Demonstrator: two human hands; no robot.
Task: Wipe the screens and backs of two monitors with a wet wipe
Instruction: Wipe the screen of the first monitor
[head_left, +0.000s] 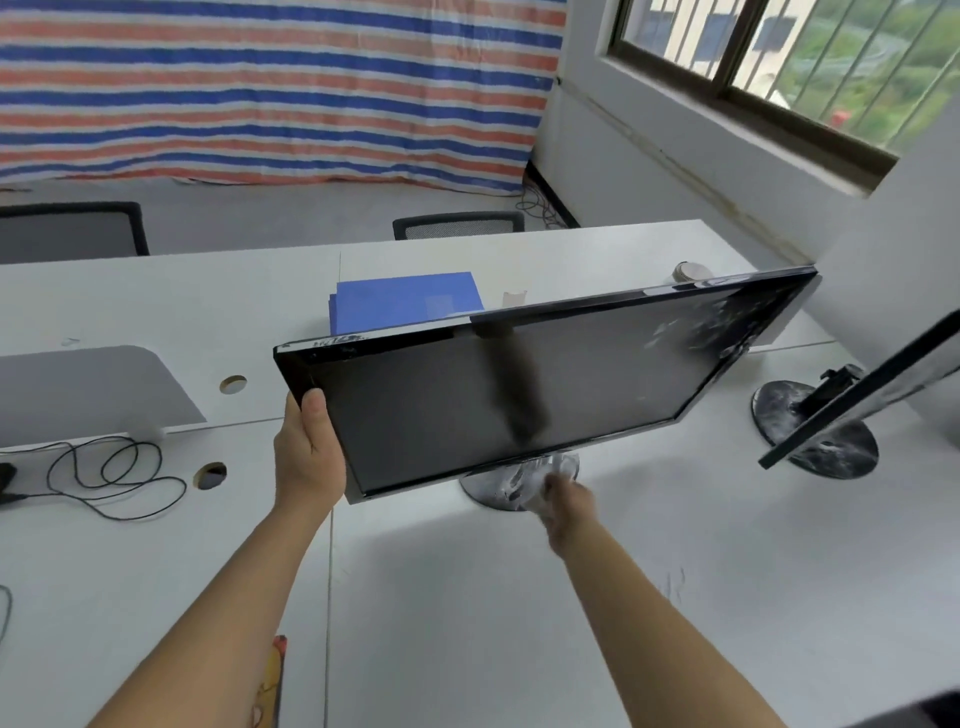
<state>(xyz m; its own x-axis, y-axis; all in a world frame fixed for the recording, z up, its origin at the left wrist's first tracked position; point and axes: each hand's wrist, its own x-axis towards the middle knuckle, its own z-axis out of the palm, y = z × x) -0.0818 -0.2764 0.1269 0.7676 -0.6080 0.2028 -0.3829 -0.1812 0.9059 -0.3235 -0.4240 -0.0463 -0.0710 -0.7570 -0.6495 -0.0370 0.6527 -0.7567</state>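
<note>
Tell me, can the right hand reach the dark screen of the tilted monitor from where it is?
Probably yes. The right hand, holding the wet wipe, is just below the monitor; its screen faces the person with nothing in front. The left hand only grips the left edge.

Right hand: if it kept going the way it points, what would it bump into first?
Most likely the round base under the tilted monitor, just ahead of the right hand and the wipe it holds. The blur leaves the depth uncertain.
</note>
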